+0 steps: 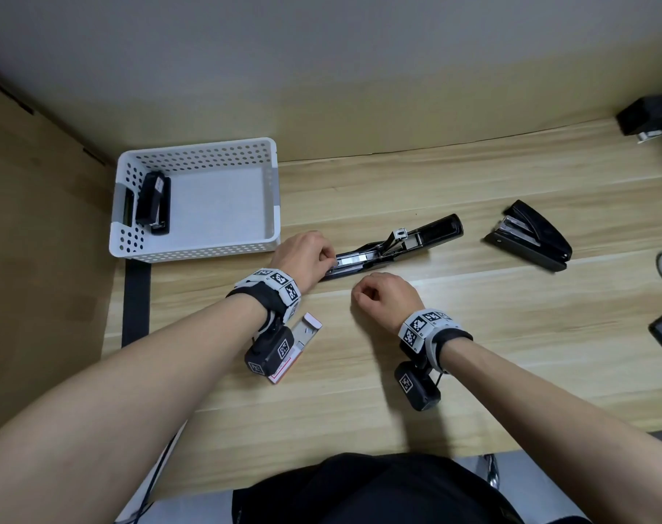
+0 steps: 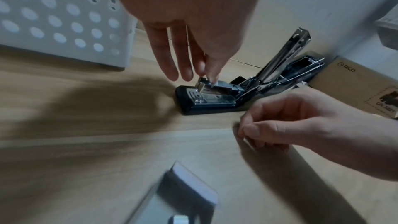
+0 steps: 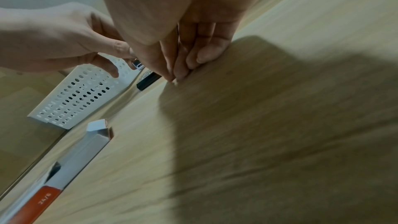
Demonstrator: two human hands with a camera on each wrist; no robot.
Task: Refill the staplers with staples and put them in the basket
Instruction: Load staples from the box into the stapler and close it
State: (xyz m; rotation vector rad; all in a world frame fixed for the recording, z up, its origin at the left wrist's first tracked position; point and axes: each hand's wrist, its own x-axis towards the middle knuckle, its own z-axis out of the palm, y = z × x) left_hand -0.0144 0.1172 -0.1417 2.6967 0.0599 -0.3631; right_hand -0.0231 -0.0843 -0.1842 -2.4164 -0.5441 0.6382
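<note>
My left hand (image 1: 306, 255) is down on the front end of the opened stapler (image 1: 393, 243), thumb and forefinger pinched on the metal magazine tip while the other fingers (image 2: 170, 54) hang straight and loose beside it. A strip of staples (image 1: 354, 260) lies in the open channel just past my fingertips, and the stapler's black top is folded back flat on the desk (image 1: 473, 334), stretching away from that hand toward the far right.

My right hand (image 1: 382, 296) rests on the desk just on my side of the stapler, close to my left hand but apart from it. Its fingers are curled with the tips pressed together against the wood; whether something tiny is caught between them I cannot tell.

The white basket (image 1: 193, 251) stands just to the left of my left hand, with a black stapler (image 1: 153, 202) already lying inside along its left wall. Another closed stapler (image 1: 529, 236) lies well off to the right of my right hand. The opened staple box (image 1: 303, 334) sits under my left wrist, nearer my body.
</note>
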